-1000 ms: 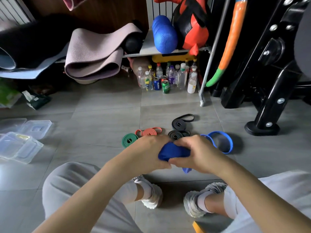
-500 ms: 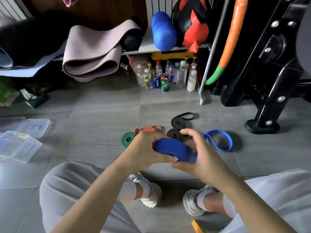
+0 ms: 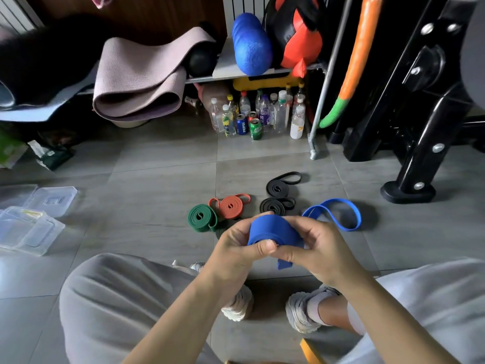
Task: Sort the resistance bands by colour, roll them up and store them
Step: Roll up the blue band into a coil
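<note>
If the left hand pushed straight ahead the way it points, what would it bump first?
Likely the right hand, just across the blue band roll that the left hand grips too; depth is hard to judge.

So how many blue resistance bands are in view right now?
2. One is a blue roll gripped between the left hand and right hand; the other, a loose blue loop, lies on the floor just right of them. Others may be hidden behind the hands.

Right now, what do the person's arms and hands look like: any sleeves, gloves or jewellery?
The left hand and right hand are ungloved, with no rings, watch or wristband visible. No sleeve shows on either arm up to the frame edge.
</note>
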Demonstrator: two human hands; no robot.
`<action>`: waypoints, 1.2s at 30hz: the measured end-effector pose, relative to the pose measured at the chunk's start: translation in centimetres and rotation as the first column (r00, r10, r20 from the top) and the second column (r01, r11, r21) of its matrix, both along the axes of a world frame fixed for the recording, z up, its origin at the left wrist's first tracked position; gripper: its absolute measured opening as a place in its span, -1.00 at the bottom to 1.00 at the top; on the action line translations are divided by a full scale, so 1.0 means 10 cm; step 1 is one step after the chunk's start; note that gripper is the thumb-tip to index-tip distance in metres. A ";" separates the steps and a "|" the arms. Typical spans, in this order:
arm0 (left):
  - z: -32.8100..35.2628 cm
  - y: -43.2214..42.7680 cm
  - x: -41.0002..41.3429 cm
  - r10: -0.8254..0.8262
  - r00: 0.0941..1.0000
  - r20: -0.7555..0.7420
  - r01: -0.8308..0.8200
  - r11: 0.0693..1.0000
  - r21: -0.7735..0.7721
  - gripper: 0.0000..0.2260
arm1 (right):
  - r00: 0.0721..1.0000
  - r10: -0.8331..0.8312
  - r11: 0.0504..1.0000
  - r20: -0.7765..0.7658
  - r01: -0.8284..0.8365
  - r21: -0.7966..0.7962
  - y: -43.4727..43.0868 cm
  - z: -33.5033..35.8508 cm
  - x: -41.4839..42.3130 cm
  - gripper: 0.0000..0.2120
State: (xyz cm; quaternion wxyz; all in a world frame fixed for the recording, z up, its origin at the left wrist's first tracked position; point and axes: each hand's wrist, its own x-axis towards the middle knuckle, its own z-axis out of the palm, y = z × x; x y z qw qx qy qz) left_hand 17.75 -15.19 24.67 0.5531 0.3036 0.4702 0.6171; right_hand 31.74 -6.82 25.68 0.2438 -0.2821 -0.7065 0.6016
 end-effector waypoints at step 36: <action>0.32 0.20 -0.21 -0.219 0.267 -0.938 0.179 0.968 -0.175 -0.53 | 0.925 -0.019 0.930 0.380 -0.122 0.345 0.25 0.00 0.07 -0.70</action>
